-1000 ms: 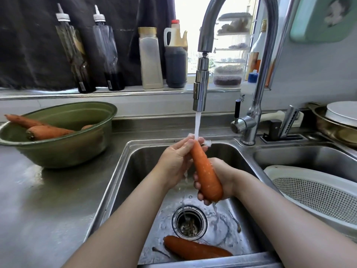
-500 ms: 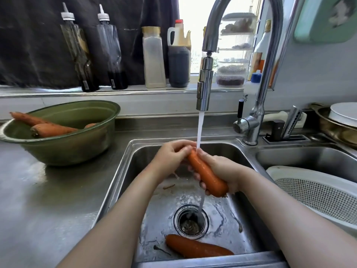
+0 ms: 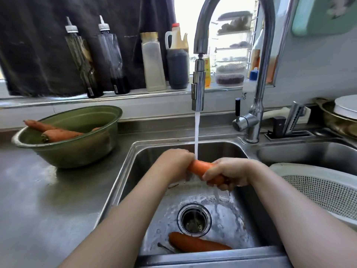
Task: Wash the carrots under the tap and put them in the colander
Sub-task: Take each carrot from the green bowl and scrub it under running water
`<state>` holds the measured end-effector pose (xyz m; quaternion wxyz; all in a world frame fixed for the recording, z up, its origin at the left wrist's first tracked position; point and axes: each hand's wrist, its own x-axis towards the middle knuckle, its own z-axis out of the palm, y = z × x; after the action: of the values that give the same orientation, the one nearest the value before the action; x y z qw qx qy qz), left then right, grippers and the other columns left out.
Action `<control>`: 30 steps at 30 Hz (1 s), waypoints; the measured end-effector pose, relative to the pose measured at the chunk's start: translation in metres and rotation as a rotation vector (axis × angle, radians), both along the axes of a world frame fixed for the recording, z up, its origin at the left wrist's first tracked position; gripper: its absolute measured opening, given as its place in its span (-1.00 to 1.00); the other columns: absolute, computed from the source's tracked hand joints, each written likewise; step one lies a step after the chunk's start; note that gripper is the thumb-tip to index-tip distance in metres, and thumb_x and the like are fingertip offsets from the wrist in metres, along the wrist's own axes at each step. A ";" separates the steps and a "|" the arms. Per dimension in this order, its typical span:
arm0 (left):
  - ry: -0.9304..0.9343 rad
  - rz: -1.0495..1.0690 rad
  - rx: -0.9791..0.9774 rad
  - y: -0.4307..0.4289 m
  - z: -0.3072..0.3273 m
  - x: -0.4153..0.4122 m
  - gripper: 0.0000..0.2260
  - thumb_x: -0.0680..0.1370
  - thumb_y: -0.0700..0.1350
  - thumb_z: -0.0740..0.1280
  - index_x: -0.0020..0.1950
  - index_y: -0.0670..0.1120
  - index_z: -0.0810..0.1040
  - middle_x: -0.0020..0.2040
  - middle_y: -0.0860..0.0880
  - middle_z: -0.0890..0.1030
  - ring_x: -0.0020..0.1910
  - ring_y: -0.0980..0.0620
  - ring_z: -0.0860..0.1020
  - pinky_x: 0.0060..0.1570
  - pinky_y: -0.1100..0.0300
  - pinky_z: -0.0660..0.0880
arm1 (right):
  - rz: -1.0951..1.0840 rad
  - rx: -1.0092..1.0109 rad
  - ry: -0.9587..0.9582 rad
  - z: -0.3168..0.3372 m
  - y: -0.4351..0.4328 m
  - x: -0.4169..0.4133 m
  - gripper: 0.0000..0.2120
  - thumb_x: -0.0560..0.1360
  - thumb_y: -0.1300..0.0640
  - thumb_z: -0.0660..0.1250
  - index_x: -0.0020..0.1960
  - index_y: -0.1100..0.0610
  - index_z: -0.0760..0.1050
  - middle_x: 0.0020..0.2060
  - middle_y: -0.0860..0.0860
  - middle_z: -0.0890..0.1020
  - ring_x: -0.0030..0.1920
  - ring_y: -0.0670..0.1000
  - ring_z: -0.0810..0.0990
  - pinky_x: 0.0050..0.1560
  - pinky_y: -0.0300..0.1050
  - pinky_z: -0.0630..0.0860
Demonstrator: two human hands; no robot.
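Note:
An orange carrot lies almost level under the running tap, held over the left sink basin. My left hand grips its left end and my right hand wraps its right end. The water stream hits the carrot between my hands. A second carrot lies on the basin floor near the drain. The white colander sits in the right basin. More carrots rest in a green bowl on the left counter.
Several bottles line the window ledge behind the sink. A knife holder stands by the tap base. A metal pan with a white plate sits at the far right. Wet steel counter spreads to the left.
The carrot has been turned from steeply upright to almost level and lowered in the basin. My right hand has slid over its right end, both hands still on it.

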<state>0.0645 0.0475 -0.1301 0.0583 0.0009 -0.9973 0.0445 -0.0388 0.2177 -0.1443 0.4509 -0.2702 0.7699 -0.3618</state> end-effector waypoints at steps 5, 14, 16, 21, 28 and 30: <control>-0.206 0.100 -0.020 0.023 -0.008 -0.028 -0.67 0.52 0.15 0.48 0.20 0.04 0.60 0.11 -0.05 0.64 0.10 -0.07 0.61 -0.02 0.10 0.50 | -0.041 0.152 0.602 -0.004 0.000 -0.001 -0.71 0.35 0.15 0.57 0.02 -0.03 0.60 -0.23 -0.04 0.64 -0.31 -0.04 0.61 -0.28 -0.14 0.56; -0.742 0.339 1.087 -0.006 0.008 -0.032 -0.85 0.57 -0.12 0.40 -0.14 -0.04 0.46 -0.46 0.05 0.38 -0.57 0.14 0.26 -0.53 0.29 0.14 | -0.050 -0.100 1.262 0.004 -0.013 0.001 -0.75 0.37 0.04 0.52 0.03 -0.11 0.61 -0.05 -0.07 0.62 -0.01 0.06 0.60 -0.10 -0.13 0.38; -0.450 0.302 0.621 0.002 0.003 -0.034 -0.90 0.50 -0.09 0.42 -0.09 -0.06 0.52 -0.32 -0.01 0.53 -0.47 0.08 0.46 -0.44 0.21 0.37 | -0.068 -0.010 1.235 0.006 -0.014 0.004 -0.81 0.36 0.09 0.47 -0.06 -0.07 0.56 -0.13 -0.07 0.61 -0.04 0.08 0.60 -0.12 -0.14 0.38; 0.293 0.010 -0.238 0.008 -0.014 -0.027 -0.95 0.55 -0.10 0.35 0.00 -0.02 0.56 -0.15 -0.04 0.65 -0.20 -0.08 0.66 -0.30 0.12 0.47 | -0.208 -0.018 0.683 0.007 -0.008 0.008 -0.84 0.27 0.10 0.54 -0.17 0.03 0.63 -0.32 -0.05 0.65 -0.31 0.00 0.63 -0.30 -0.17 0.51; 0.291 -0.254 -0.260 0.011 -0.014 -0.035 -0.92 0.56 -0.12 0.38 0.03 -0.07 0.53 -0.09 -0.07 0.64 -0.15 -0.13 0.65 -0.24 0.11 0.44 | -0.207 -0.040 0.433 0.002 -0.004 0.006 -0.88 0.34 0.19 0.51 -0.19 0.09 0.59 -0.38 0.02 0.61 -0.43 0.00 0.51 -0.40 -0.19 0.39; 0.051 -0.096 -0.304 0.023 -0.008 -0.037 -0.84 0.63 -0.04 0.29 0.16 -0.05 0.53 0.03 -0.07 0.65 0.01 -0.11 0.66 -0.14 0.09 0.51 | -0.177 0.042 0.646 -0.001 -0.003 0.005 -0.86 0.33 0.12 0.52 -0.14 0.03 0.61 -0.28 -0.03 0.65 -0.29 0.00 0.61 -0.29 -0.19 0.45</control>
<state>0.0277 0.0709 -0.1381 0.0851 -0.0546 -0.9762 0.1920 -0.0342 0.2151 -0.1450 0.1559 -0.2936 0.9008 -0.2795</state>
